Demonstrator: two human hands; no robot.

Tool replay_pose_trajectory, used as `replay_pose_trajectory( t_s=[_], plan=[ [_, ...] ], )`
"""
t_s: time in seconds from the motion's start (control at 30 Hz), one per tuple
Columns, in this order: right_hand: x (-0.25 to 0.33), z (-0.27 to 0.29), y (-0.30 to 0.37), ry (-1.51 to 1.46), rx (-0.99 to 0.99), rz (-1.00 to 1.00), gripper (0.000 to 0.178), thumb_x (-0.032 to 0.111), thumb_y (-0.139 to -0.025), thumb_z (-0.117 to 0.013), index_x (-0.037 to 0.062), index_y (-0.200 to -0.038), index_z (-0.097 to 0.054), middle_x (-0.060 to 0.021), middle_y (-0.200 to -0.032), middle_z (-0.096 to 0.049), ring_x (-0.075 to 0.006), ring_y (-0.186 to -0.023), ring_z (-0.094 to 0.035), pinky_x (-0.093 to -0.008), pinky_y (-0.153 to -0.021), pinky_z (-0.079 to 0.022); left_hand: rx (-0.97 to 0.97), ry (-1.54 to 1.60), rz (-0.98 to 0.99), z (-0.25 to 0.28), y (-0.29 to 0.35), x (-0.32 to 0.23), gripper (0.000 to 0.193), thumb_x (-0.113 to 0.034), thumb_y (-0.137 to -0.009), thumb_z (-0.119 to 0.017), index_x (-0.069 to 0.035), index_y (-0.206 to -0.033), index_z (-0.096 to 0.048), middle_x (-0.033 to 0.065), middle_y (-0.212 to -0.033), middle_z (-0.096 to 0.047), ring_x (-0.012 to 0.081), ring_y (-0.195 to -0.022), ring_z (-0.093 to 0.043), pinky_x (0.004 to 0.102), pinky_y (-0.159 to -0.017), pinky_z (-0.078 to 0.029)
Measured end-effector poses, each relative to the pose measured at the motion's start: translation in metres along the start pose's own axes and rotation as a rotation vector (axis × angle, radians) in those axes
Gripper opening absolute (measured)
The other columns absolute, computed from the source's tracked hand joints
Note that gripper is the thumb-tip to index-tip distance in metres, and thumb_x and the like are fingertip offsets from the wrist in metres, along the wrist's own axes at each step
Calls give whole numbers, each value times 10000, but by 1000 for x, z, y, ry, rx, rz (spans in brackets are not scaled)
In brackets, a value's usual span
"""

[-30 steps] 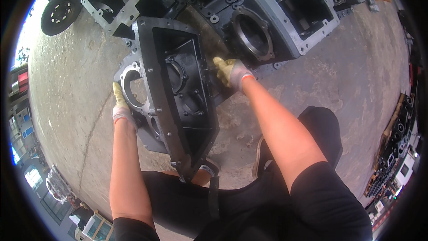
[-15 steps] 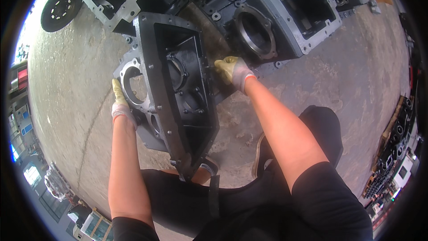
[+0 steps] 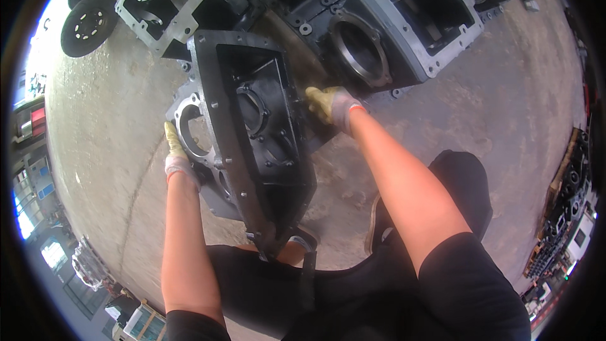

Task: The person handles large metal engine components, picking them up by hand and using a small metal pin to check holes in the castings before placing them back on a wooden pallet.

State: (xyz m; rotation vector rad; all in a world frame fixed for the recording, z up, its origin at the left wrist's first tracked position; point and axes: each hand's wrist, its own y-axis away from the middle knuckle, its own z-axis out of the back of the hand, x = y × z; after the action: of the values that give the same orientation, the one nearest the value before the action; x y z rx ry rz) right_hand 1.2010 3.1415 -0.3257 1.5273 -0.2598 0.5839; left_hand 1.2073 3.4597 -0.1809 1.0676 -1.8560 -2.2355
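Flanking metal box [image 3: 235, 139], probably for balance, with left hand [image 3: 178, 160] leftward, right hand [image 3: 332, 106] rightward; cannot tell fingers' grip.

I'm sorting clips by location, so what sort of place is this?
Probably an industrial workshop or factory floor, perhaps for machinery. The signs are the large dark metal housing in the foreground, the other heavy castings with round and square openings beyond it, and the bare concrete floor.
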Motion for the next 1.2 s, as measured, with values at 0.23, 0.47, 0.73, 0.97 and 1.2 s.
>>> replay_pose_trajectory(
  t_s=[0.23, 0.47, 0.73, 0.97, 1.2],
  plan=[
    [-4, 4, -5, -165, 84, -60, 529, 526, -973, -565, 48, -780, -685, -32, -618, -561, -163, -497, -486, -323, -519, -423, -63, -4, 6, -7, 1, 3, 886, -822, -901, -413, -148, -1463, -540, 26, -1414, -617, 234, -1311, -558, 372, -1128, -434],
    [-8, -2, -3, -291, 33, 9, 439, 427, -978, -614, 51, -752, -632, -27, -584, -535, -138, -456, -447, -298, -455, -371, -127, -81, 25, 12, -17, 0, 951, -889, -805, -473, -166, -1412, -590, 56, -1338, -664, 255, -1208, -630, 423, -1052, -509],
    [-6, -2, 1, -283, 51, 53, 411, 408, -968, -634, 37, -791, -612, -38, -573, -517, -147, -430, -443, -302, -424, -355, -164, -59, 2, 14, -19, 3, 869, -877, -800, -518, -142, -1228, -694, 55, -1148, -726, 268, -1032, -685, 492, -928, -548],
    [1, -2, 5, -247, 24, 58, 272, 293, -935, -700, 41, -867, -619, -53, -630, -565, -159, -454, -485, -315, -442, -398, -90, -55, 26, 19, -24, 2, 928, -877, -841, -434, -160, -1406, -598, 62, -1327, -672, 277, -1178, -649, 438, -1039, -518],
    [-4, 6, 6, -262, 30, 148, 163, 175, -914, -731, 68, -897, -610, -51, -713, -609, -168, -546, -566, -326, -475, -448, -96, 44, 59, -5, 12, -2, 807, -810, -851, -536, -125, -1246, -694, 75, -1185, -729, 267, -1066, -693, 454, -1001, -540]
  ],
)
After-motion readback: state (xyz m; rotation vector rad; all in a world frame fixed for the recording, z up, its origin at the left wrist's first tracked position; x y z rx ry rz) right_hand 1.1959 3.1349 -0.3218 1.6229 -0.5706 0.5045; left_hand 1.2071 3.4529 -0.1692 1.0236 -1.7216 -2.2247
